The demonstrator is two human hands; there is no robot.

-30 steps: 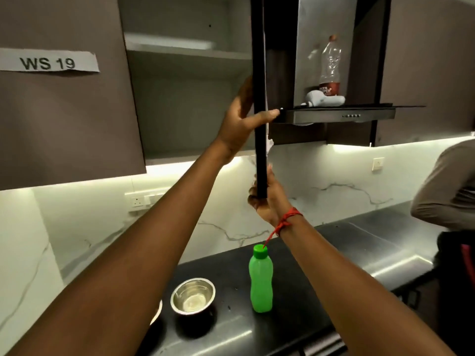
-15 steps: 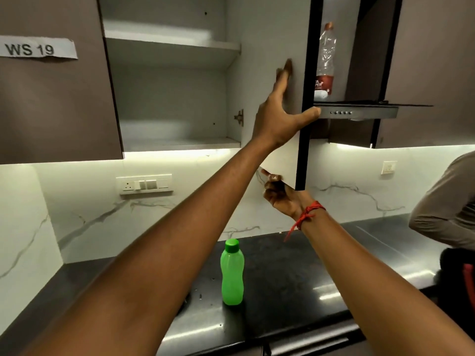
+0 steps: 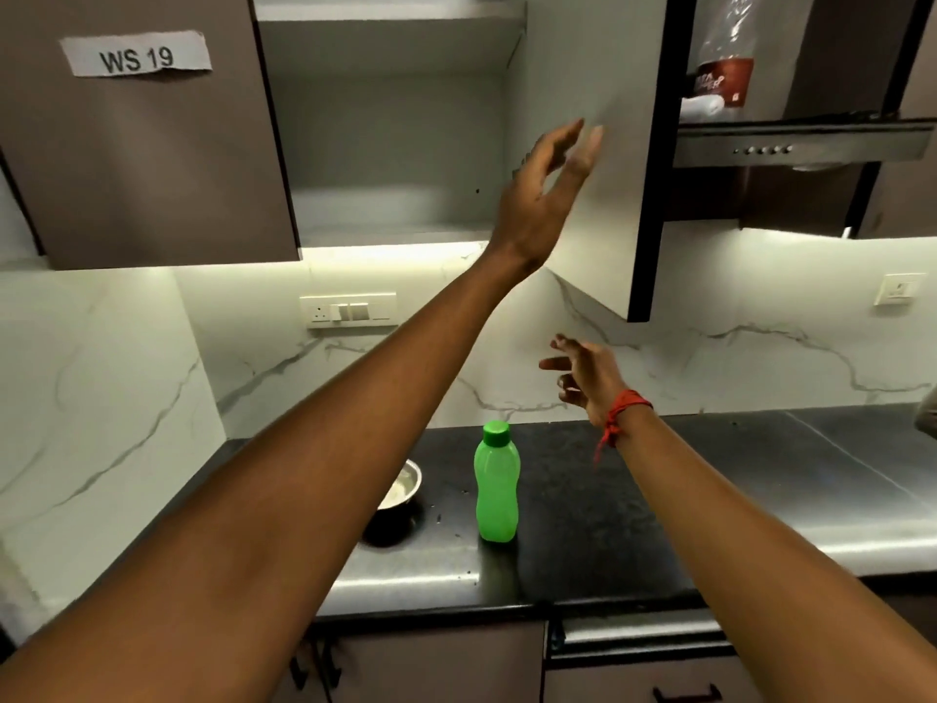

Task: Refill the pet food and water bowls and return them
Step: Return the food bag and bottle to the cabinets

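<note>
A green water bottle (image 3: 496, 483) stands capped and upright on the black counter (image 3: 710, 499). Left of it a steel bowl (image 3: 403, 487) shows only its right rim; my left forearm hides the rest. My left hand (image 3: 545, 195) is raised in front of the open wall-cabinet door (image 3: 603, 205), fingers spread and relaxed, holding nothing; the motion blur hides whether it touches the panel. Lower down, my right hand (image 3: 583, 375), with a red thread at the wrist, hangs below the door's bottom corner, fingers loosely spread and empty.
The open cabinet (image 3: 395, 144) shows bare shelves. A closed door labelled WS 19 (image 3: 142, 144) is to its left. A range hood (image 3: 801, 144) with a soda bottle (image 3: 725, 58) on top is at right. A switch panel (image 3: 347, 311) sits on the marble backsplash.
The cabinet door has swung fully open. Both hands have let go of it: the left moved off its edge, the right dropped below its lower corner. The view shifted, and the bowl shows again.
</note>
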